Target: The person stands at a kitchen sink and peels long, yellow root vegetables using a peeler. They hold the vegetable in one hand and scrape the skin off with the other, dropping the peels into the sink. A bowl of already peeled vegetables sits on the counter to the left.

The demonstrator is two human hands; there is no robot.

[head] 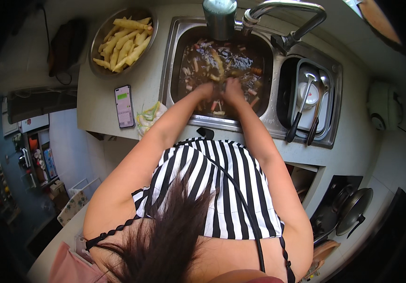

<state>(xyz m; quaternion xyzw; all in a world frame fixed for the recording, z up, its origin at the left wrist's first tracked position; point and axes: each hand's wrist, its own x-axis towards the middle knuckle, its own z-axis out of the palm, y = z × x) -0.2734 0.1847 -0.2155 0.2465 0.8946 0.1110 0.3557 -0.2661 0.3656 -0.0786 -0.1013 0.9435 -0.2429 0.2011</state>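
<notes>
Both hands reach into the left basin of a stainless steel sink (220,122), which holds murky brown water (199,76). My left hand (205,91) and my right hand (232,91) are close together at the water. Their fingers are blurred and partly under the surface, so what they hold cannot be made out. Just beyond them a long yellowish ginger-like root (218,62) shows in the water. Pink and white root scraps (252,92) float around the hands. A steel bowl (92,58) of pale yellow, finger-shaped roots (121,46) stands on the counter at the left.
A faucet (291,5) and a cylindrical container (220,21) stand at the sink's back. The right basin holds a tray (296,67) with ladles (309,88) and a white bowl (309,100). Left of the sink lie a lit phone (124,106) and a cloth (150,115).
</notes>
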